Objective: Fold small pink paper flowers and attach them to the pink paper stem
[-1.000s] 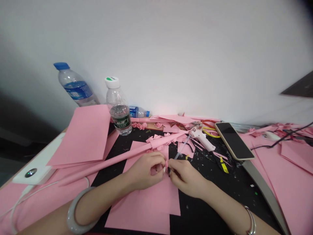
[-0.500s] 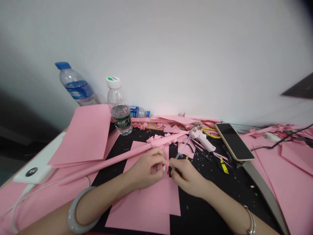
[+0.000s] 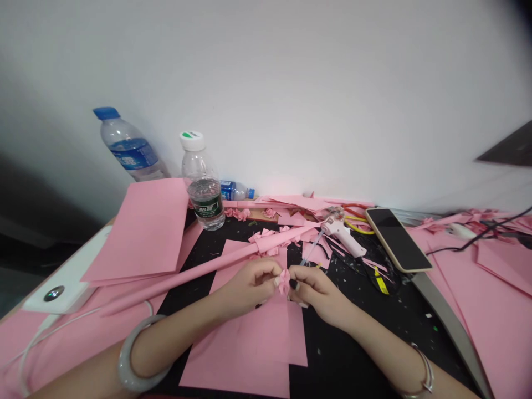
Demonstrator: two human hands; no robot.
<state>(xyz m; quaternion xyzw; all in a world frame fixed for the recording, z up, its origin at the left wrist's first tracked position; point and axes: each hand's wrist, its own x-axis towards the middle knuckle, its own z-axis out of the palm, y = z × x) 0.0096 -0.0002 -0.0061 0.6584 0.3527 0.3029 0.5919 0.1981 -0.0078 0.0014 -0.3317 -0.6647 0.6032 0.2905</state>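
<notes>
Between my two hands is a small folded pink paper piece [image 3: 284, 281], pinched from both sides. My left hand [image 3: 249, 285] grips its left edge with thumb and curled fingers. From the right, my right hand [image 3: 318, 291] closes on the other edge, a dark thumbnail showing. Beneath them lie flat pink paper sheets [image 3: 245, 354] on the black mat [image 3: 344, 354]. A long rolled pink paper tube [image 3: 208, 269] runs diagonally behind my left hand. The white glue gun [image 3: 344, 235] rests beyond my right hand, its clear stick pointing toward me.
An upright water bottle [image 3: 203, 194], a leaning blue-capped bottle [image 3: 131, 147] and a small lying bottle [image 3: 236, 190] are at the back left. A phone [image 3: 397, 241] lies to the right. Pink scraps, folded pieces and cables surround the mat.
My hands have shifted slightly, and the folded pink piece between them now shows more fully. My right hand's fingers have turned, so the dark thumbnail faces the piece.
</notes>
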